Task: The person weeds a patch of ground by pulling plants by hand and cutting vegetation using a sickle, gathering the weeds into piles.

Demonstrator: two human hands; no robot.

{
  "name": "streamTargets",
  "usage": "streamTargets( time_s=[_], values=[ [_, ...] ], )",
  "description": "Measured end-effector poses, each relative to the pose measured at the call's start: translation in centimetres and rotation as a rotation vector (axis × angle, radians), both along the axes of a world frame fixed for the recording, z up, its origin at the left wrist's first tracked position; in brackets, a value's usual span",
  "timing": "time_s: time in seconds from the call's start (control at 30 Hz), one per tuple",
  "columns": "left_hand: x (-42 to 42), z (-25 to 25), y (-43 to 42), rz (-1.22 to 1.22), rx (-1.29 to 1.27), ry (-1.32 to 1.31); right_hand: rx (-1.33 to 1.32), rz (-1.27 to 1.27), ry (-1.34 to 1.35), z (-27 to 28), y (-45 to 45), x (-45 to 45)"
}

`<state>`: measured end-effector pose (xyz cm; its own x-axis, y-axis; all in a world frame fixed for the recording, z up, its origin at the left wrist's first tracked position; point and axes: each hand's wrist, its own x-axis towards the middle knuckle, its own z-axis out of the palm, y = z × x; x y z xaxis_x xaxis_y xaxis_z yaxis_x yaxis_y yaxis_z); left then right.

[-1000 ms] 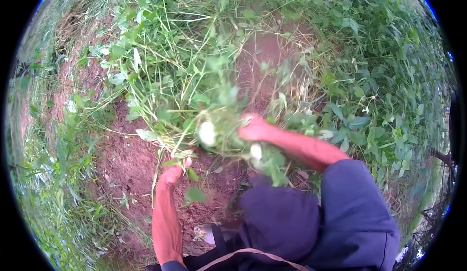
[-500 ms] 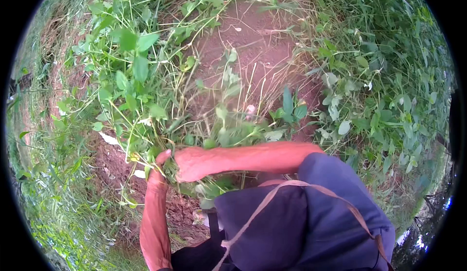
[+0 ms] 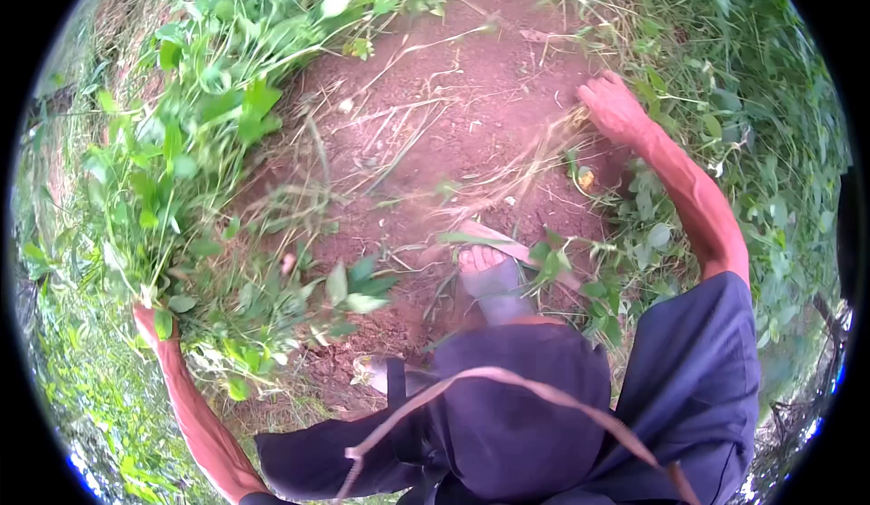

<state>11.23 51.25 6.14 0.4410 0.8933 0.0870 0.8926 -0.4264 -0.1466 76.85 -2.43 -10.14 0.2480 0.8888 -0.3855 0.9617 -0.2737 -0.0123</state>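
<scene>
At the far left, my left hand [image 3: 156,322] is closed round the base of a large bunch of leafy green stems [image 3: 195,179], which spreads upward and to the right of it. My right hand [image 3: 614,108] is at the upper right, its fingers curled round some dry grass stalks [image 3: 548,156] that trail down and left over the soil. Between the two hands lies reddish-brown bare soil [image 3: 453,97] with scattered straw. Some loose leaves [image 3: 358,288] hang or lie to the right of my left hand.
My foot [image 3: 482,259] rests on the soil below the middle, with dark clothing [image 3: 521,405] over my legs and a pale cord [image 3: 507,376] across it. Dense green plants [image 3: 752,134] stand along the right side. Grass [image 3: 82,369] grows at the left.
My hands have moved apart: the left went left with the green bunch, the right went up and right. More soil and my foot now show between them.
</scene>
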Motion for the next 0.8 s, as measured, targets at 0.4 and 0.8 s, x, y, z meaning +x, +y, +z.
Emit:
streamTargets(
  time_s=[0.4, 0.8],
  values=[
    [-12.7, -2.1, -5.7, 0.364, -0.17, -0.193, 0.035, -0.535, 0.287, 0.4, 2.5, -7.8],
    [-13.5, -1.6, -6.3, 0.489, -0.132, -0.664, 0.449, 0.108, 0.186, -1.7, 16.4, -13.6]
  ],
)
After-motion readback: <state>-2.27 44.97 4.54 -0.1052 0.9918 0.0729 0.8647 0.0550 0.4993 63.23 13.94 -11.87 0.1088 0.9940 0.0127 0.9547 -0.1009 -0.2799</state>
